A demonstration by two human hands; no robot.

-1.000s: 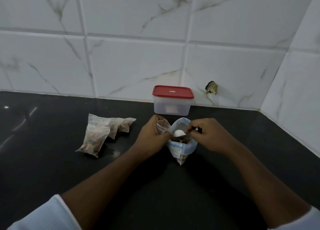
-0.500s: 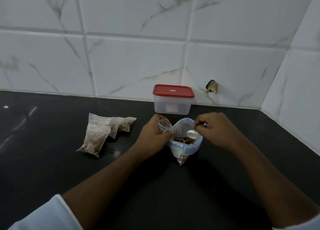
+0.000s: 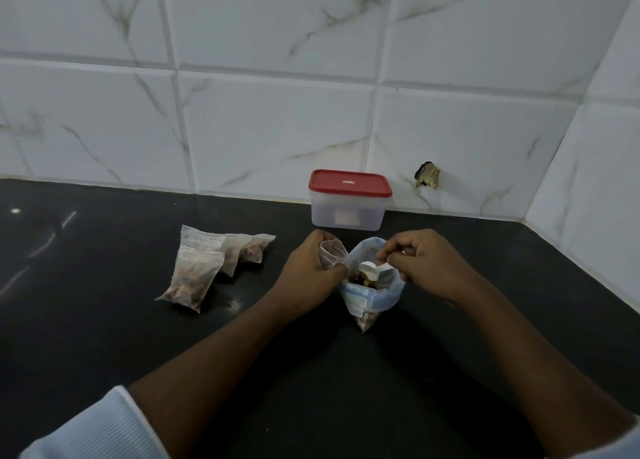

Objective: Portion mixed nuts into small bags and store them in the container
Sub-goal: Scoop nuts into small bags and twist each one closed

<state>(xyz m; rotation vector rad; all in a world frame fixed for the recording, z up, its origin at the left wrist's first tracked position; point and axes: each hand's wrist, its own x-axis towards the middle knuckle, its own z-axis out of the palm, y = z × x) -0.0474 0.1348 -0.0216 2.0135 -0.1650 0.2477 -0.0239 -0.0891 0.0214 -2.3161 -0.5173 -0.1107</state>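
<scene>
A large clear bag of mixed nuts stands open on the black counter in the middle. My right hand pinches the handle of a white scoop whose bowl sits over the nuts inside the bag's mouth. Just left of it, my left hand grips a small clear bag with its mouth held open. Three filled small bags lie in a loose pile to the left. A clear container with a red lid stands shut against the wall behind my hands.
White marble-look tiles back the counter and turn a corner at the right. A chipped hole shows in the tile right of the container. My white sleeves show at the bottom corners.
My right hand rose out of the large bag and shifted right, then came back a little, turning the white scoop so its bowl lies over the nuts. The left hand stayed put.
</scene>
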